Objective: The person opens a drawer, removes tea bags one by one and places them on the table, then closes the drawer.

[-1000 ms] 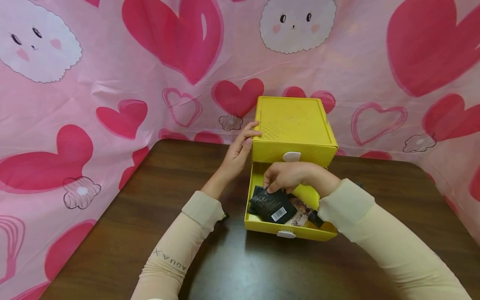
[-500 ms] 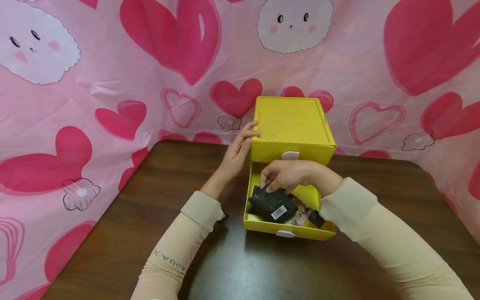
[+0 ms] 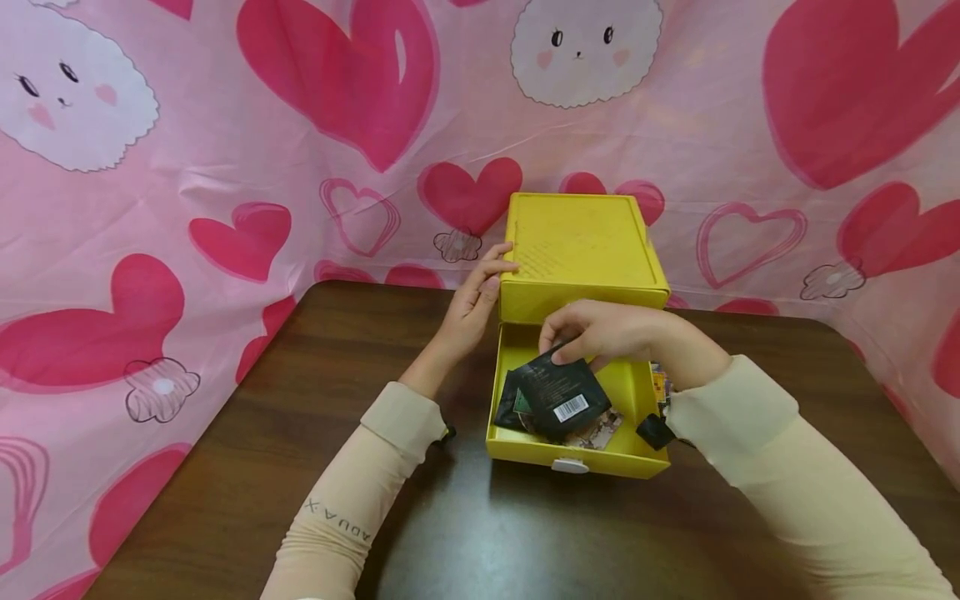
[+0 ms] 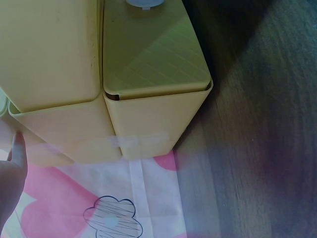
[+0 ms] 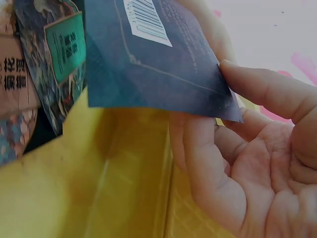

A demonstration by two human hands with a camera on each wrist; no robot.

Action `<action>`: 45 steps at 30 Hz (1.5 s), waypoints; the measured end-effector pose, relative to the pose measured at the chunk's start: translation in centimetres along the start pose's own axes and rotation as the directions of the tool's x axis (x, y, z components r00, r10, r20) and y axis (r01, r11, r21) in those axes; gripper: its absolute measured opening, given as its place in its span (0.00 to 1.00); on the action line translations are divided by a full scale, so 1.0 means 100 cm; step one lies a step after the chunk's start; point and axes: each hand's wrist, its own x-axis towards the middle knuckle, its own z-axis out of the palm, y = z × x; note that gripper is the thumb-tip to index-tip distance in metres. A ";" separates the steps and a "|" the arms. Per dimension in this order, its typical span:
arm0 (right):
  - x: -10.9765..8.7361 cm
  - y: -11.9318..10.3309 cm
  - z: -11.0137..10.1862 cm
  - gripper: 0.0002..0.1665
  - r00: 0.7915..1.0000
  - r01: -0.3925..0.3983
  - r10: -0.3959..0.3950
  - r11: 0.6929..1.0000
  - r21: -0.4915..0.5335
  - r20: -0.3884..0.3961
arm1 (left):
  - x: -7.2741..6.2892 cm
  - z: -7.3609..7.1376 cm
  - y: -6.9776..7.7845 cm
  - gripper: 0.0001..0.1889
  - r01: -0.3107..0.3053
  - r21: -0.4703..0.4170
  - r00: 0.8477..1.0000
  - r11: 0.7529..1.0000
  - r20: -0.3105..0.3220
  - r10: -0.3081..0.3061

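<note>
A yellow drawer box [image 3: 585,237] stands on the table with its lower drawer [image 3: 577,458] pulled out. My left hand [image 3: 468,308] lies along the box's left side, fingers extended over the top edge. Thumb and fingers of my right hand [image 3: 607,333] pinch the upper corner of a flat black packet [image 3: 562,396] with a white barcode. It is held at a slant over the drawer. Beneath it, another dark packet [image 3: 510,408] with a green label and a patterned packet [image 3: 596,432] lie in the drawer, partly covered. The right wrist view shows a printed label [image 5: 12,74] on one of them.
The box stands near the far edge of the dark wooden table [image 3: 337,375], close to a pink heart-patterned cloth [image 3: 405,208]. A small colourful item [image 3: 660,385] shows just right of the drawer, partly behind my right wrist. White tabs [image 3: 572,465] serve as drawer handles.
My right hand has moved up and to the right, lifting the black packet away from the others and uncovering more of them. My left hand stays on the box.
</note>
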 end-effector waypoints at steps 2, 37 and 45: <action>-0.006 0.002 -0.003 0.09 1.000 0.007 -0.006 1.000 0.026 -0.015 | 0.000 0.000 0.000 0.17 0.000 0.002 1.000 1.000 0.000 0.000; -0.128 0.141 -0.080 0.21 0.925 0.336 -0.244 0.882 0.330 -0.291 | 0.000 -0.001 -0.001 0.18 0.001 0.020 1.000 1.000 0.011 -0.001; -0.118 0.176 -0.083 0.20 0.932 0.222 -0.062 0.876 0.427 -0.358 | 0.000 -0.001 -0.002 0.19 0.001 0.015 1.000 1.000 0.008 -0.001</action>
